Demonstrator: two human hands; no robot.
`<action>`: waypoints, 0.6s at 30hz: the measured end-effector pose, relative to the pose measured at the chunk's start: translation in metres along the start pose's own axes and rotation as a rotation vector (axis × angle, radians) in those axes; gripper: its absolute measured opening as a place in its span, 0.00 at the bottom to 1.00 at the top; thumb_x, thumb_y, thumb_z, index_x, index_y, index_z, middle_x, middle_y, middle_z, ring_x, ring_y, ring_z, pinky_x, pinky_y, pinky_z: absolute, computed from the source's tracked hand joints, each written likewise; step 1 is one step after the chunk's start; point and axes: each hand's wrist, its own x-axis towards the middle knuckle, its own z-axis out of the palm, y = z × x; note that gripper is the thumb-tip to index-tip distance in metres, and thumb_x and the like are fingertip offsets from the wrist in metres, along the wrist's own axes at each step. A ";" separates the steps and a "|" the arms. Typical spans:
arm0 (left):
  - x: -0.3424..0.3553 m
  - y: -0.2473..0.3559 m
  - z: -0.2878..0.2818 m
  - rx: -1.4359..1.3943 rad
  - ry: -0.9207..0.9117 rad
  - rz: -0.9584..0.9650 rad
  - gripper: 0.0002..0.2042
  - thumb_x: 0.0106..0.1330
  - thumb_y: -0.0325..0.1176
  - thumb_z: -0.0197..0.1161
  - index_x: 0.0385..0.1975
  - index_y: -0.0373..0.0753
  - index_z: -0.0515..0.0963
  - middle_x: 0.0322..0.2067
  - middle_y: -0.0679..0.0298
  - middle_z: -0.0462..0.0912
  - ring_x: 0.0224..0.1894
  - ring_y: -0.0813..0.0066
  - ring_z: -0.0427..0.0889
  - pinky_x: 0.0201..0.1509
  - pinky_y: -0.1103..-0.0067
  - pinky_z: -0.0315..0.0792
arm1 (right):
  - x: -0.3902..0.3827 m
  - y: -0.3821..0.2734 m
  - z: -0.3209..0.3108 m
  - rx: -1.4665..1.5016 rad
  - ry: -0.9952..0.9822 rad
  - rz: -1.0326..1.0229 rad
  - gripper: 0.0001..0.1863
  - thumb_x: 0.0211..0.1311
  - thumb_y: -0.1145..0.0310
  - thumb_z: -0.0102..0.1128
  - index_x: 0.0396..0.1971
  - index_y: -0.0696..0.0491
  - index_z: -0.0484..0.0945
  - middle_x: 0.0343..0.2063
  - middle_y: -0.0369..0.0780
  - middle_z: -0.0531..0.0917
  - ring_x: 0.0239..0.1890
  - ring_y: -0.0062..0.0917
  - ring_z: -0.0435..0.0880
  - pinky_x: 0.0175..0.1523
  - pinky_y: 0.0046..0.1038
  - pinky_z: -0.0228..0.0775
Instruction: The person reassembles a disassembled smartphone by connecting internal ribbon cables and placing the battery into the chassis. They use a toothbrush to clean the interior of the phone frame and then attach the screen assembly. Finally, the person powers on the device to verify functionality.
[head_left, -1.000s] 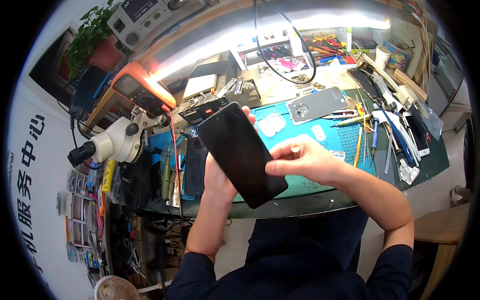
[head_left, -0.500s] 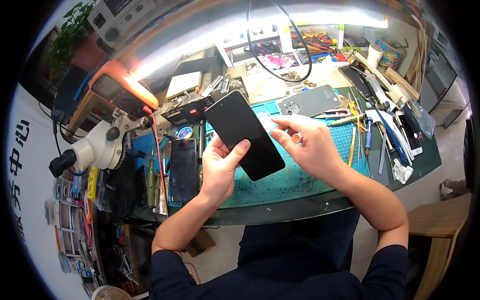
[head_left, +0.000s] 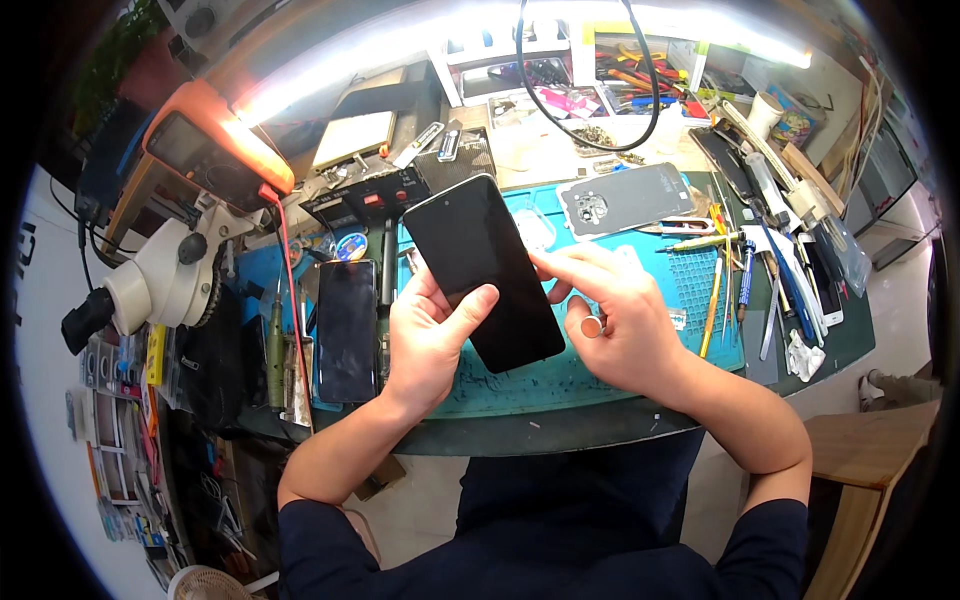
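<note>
Cluttered teal mat (head_left: 600, 370), perhaps tweezers (head_left: 712, 240) nearby

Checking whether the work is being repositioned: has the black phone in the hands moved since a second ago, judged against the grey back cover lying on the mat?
Yes. The black phone has tilted more upright and shifted away from the grey back cover, toward the person's left.

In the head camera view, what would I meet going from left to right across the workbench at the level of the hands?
White microscope → dark phone lying flat → left hand → black phone held up → right hand → yellow-handled tool → white crumpled cloth.
</note>
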 end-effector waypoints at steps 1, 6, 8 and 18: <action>0.000 0.001 0.000 0.009 -0.006 -0.001 0.19 0.71 0.23 0.66 0.60 0.30 0.72 0.54 0.55 0.84 0.55 0.73 0.84 0.62 0.76 0.77 | 0.000 0.001 -0.001 -0.001 -0.013 0.003 0.30 0.52 0.87 0.57 0.58 0.55 0.81 0.45 0.43 0.85 0.33 0.27 0.87 0.31 0.25 0.77; 0.000 0.000 -0.002 0.032 -0.019 -0.004 0.18 0.71 0.23 0.66 0.58 0.30 0.72 0.52 0.55 0.85 0.52 0.73 0.85 0.59 0.76 0.79 | -0.001 0.006 -0.001 -0.011 -0.039 -0.016 0.31 0.51 0.87 0.57 0.58 0.55 0.81 0.44 0.42 0.85 0.32 0.27 0.87 0.31 0.25 0.77; -0.001 -0.003 -0.002 0.032 -0.017 0.000 0.17 0.72 0.23 0.66 0.58 0.30 0.72 0.52 0.56 0.85 0.52 0.73 0.85 0.59 0.76 0.79 | -0.001 0.006 -0.001 -0.009 -0.046 -0.009 0.31 0.50 0.87 0.56 0.58 0.55 0.81 0.43 0.42 0.85 0.32 0.27 0.87 0.31 0.25 0.76; 0.000 -0.008 -0.007 0.011 -0.046 0.009 0.17 0.72 0.24 0.66 0.58 0.33 0.74 0.51 0.61 0.85 0.52 0.76 0.85 0.58 0.78 0.79 | 0.001 -0.005 -0.001 -0.017 -0.027 -0.010 0.27 0.50 0.92 0.51 0.51 0.59 0.83 0.43 0.44 0.86 0.38 0.29 0.87 0.43 0.27 0.76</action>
